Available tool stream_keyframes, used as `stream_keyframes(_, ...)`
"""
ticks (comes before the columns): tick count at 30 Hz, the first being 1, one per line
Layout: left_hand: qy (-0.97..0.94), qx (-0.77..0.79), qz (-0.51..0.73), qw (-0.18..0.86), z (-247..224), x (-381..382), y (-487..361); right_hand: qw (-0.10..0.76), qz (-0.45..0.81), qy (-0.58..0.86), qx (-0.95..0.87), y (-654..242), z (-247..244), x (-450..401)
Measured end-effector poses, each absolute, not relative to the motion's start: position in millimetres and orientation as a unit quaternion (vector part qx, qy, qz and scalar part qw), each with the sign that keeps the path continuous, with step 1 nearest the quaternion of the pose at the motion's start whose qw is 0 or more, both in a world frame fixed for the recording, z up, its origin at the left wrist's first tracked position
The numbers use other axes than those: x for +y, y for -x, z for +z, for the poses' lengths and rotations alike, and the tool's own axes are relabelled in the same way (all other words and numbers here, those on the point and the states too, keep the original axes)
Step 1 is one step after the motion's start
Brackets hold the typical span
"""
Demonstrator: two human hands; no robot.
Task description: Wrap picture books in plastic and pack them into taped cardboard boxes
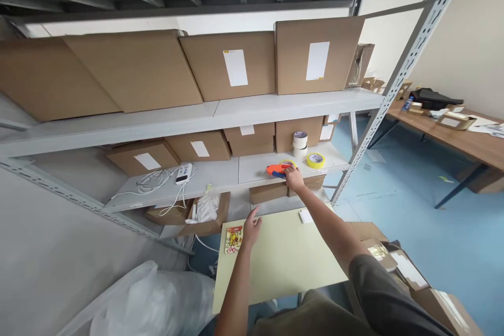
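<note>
My right hand (293, 177) reaches to the middle shelf, its fingers closed on an orange-and-blue tape dispenser (277, 169). A yellow ring shows just behind the dispenser, partly hidden. To its right a yellow tape roll (315, 160) lies flat, and white tape rolls (300, 142) are stacked behind. Over the pale yellow table (291, 257) hovers my left hand (252, 227), empty, with its fingers apart. A small colourful printed packet (233, 239) lies on the table beside it, at the left edge. Near the table's far right edge lies a white card (305, 216).
Cardboard boxes (228, 65) line the grey shelves (165, 123). A power strip (184, 173) with white cables sits left on the middle shelf. Below is an open box of white gloves (207, 207). Cartons (409, 268) stand at right, a plastic bag (157, 299) at lower left.
</note>
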State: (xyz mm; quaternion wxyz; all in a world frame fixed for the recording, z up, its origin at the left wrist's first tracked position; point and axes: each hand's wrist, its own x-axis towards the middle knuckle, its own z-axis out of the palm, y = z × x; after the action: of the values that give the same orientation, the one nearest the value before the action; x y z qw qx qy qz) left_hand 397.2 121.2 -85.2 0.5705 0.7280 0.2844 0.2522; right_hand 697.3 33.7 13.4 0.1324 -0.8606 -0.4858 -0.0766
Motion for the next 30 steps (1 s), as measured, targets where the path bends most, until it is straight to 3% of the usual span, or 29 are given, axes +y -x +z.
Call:
stream_keyframes(9, -0.720, 0.279, 0.215, 0.598, -134, 122, -366, 0.156, -0.113, 0.885, -0.424, -603, -67, -57)
stream_keyframes(20, -0.730, 0.308, 0.169, 0.586, -174, 71, -345, 0.083, 0.093, 0.958, -0.258, -558, -219, -201)
stream_keyframes(30, -0.732, 0.352, 0.106, 0.574, -211, 3, -361, 0.011, 0.239, 0.952, -0.192, -572, -263, -275)
